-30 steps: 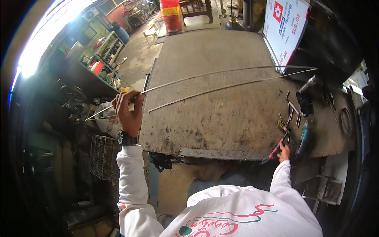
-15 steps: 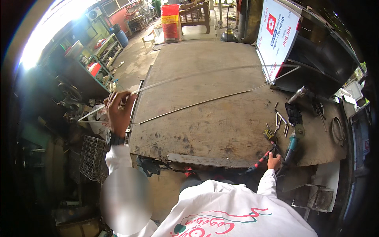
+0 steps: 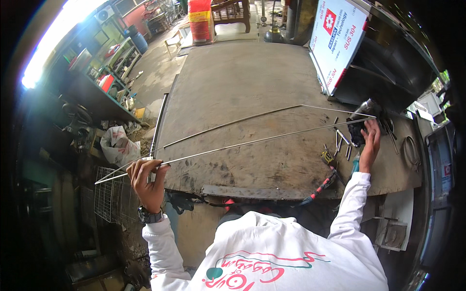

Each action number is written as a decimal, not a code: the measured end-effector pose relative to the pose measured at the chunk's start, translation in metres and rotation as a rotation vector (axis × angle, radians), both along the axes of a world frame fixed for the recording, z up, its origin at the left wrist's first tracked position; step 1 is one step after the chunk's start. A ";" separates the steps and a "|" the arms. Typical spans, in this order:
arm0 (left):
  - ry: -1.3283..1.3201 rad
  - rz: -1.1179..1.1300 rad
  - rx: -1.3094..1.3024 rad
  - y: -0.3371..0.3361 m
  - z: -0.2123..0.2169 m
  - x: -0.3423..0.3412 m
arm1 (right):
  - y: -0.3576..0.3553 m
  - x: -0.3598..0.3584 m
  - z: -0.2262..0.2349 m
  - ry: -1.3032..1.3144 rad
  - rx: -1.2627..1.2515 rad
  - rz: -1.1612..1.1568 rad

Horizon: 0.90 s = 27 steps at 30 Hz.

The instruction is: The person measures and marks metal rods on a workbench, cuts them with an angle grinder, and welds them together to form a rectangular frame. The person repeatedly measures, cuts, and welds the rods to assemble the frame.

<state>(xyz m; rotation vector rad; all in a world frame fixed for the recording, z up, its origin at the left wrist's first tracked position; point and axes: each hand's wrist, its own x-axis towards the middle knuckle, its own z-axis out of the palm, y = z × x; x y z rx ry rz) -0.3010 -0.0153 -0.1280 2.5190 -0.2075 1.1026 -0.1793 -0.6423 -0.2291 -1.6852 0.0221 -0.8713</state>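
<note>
A long, thin metal rod frame (image 3: 233, 140), bent into a narrow four-sided shape, slants over the wooden worktable (image 3: 252, 82). My left hand (image 3: 148, 182) pinches its near side close to the left end, which sticks out past the table edge. At the opposite end, my right hand (image 3: 371, 140) reaches up with fingers stretched to the frame's right corner, seemingly touching it. Below that hand shows part of a teal angle grinder (image 3: 356, 165). A red-and-black-handled tool (image 3: 321, 186) lies across the table's front edge, beside a yellow tape measure (image 3: 326, 156).
Short metal pieces (image 3: 342, 138) lie right of centre. A black bundle (image 3: 357, 133) and coiled metal strip (image 3: 411, 154) are farther right. A box with white-filmed panel (image 3: 337, 43) stands at the back right. Left of the table are a wire cage (image 3: 109, 194) and white sack (image 3: 119, 145).
My right hand has left the red-and-black-handled tool and moved up to the frame's right corner. The frame has come down and nearer, with my left hand lower.
</note>
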 end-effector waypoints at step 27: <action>-0.503 0.212 -1.187 0.330 -0.035 0.040 | 0.016 0.095 0.037 -0.332 0.250 0.358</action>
